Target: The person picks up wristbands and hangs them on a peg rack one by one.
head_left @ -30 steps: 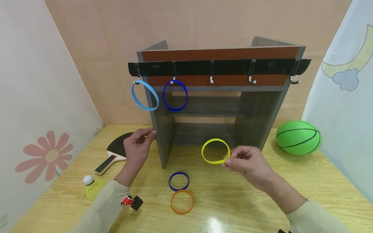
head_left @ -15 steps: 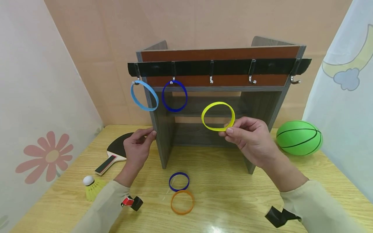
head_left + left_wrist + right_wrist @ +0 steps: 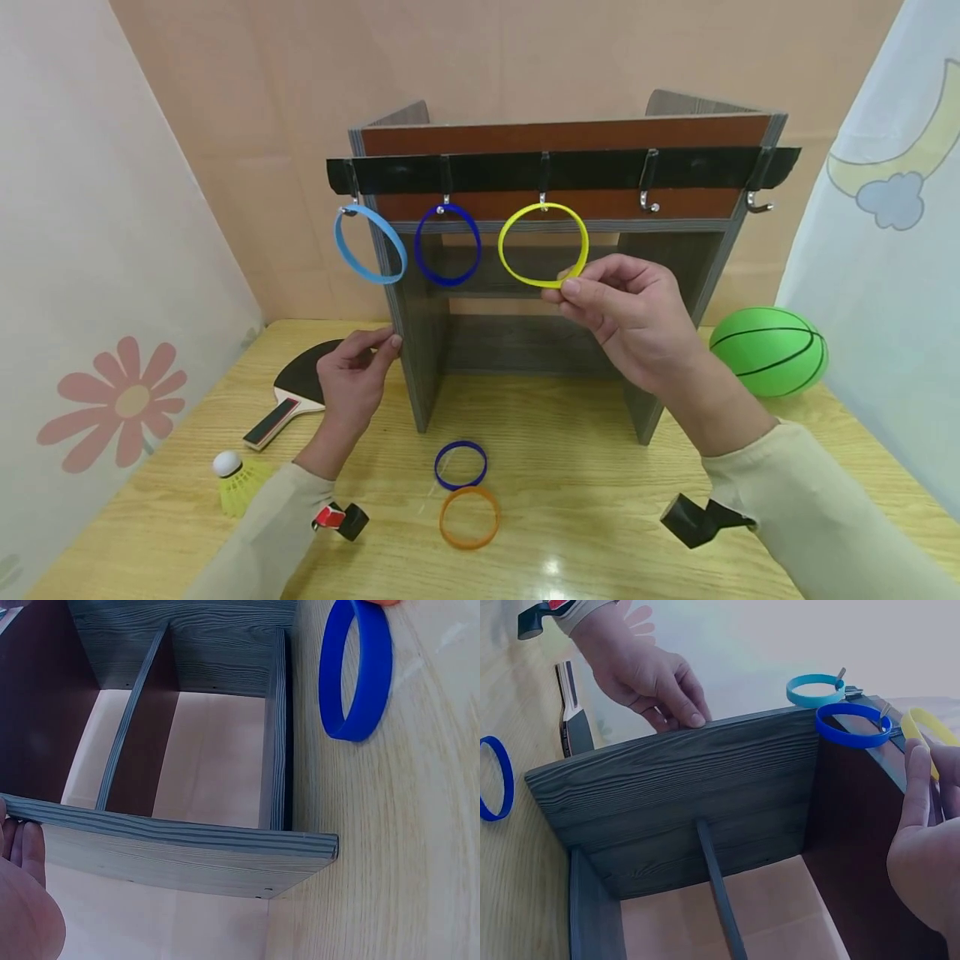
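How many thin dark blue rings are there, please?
2: a dark blue ring hangs from a silver hook beside the yellow ring; another dark blue ring lies on the pale wooden table.

Head view: we record bright, even light; white glare on the wood-grain counter, lower edge; soft, faint shadows. Wrist views: we note dimmer, softer pictures, bluish cast; right wrist, pale backdrop washed out.
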The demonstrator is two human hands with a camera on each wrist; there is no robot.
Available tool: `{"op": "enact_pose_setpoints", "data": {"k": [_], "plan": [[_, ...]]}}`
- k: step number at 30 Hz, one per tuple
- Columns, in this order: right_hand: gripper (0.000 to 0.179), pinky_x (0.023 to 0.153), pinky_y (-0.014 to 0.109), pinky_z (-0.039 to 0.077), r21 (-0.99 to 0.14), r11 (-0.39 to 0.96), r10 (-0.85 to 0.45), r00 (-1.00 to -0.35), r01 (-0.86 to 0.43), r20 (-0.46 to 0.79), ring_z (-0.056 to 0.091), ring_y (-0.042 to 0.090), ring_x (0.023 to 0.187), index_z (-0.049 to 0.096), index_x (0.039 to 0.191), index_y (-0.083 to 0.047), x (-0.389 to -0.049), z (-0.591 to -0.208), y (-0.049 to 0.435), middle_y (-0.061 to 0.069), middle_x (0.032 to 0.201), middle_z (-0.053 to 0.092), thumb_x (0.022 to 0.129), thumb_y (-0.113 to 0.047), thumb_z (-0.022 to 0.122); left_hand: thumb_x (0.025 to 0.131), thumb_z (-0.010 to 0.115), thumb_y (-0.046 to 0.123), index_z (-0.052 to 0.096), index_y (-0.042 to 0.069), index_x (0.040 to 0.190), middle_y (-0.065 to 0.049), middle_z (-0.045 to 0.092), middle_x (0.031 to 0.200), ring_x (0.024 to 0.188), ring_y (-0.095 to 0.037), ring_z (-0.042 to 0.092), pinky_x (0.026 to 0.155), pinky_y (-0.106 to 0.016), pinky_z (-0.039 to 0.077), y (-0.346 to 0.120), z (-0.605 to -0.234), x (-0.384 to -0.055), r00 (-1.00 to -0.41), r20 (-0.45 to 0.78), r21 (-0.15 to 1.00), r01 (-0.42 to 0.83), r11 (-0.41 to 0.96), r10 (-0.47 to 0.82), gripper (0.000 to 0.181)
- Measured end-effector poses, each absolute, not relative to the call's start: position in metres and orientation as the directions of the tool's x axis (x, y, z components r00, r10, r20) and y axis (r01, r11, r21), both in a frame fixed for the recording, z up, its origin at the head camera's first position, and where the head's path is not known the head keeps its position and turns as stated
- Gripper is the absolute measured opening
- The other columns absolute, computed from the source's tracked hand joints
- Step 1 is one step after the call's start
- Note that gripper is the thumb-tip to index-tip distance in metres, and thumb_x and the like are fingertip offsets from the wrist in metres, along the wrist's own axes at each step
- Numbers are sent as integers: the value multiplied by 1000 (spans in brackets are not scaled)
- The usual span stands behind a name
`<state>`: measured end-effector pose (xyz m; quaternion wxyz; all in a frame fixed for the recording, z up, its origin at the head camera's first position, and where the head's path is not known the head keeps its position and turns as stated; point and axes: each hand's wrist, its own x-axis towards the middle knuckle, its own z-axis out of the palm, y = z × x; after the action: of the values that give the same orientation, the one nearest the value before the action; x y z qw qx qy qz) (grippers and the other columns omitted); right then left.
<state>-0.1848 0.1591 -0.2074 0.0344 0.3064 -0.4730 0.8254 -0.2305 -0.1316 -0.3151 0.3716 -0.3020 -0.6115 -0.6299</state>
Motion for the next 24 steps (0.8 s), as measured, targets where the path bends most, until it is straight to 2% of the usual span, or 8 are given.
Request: {"op": "enact_pose_setpoints", "data": {"k": [7,14,24], "plan": [[9,76,29,56,-757,-565,-214,-827,-328,519,69,27,80,67,85,7,-188,-201,156,19,83,68,85,14,61,80,58,-24,62,-23,90,-28,60,76,67,-7,63,65,-21,55,-132,-315,-231,-539,837,542,840,5,-97,10],[8,76,29,55,-761,-569,-211,-840,-310,500,69,27,80,68,85,6,-192,-202,156,18,83,68,85,12,63,82,60,-20,62,-22,90,-25,62,78,66,-16,64,65,-21,55,-132,-315,-231,-543,834,547,837,13,-98,9],[6,78,31,55,-793,-530,-207,-862,-299,463,69,26,82,69,87,4,-194,-204,152,16,85,69,85,8,65,83,62,-17,61,-23,89,-23,63,77,67,-15,64,66,-22,55,-132,-316,-231,-539,836,541,841,-10,-102,9]]}}
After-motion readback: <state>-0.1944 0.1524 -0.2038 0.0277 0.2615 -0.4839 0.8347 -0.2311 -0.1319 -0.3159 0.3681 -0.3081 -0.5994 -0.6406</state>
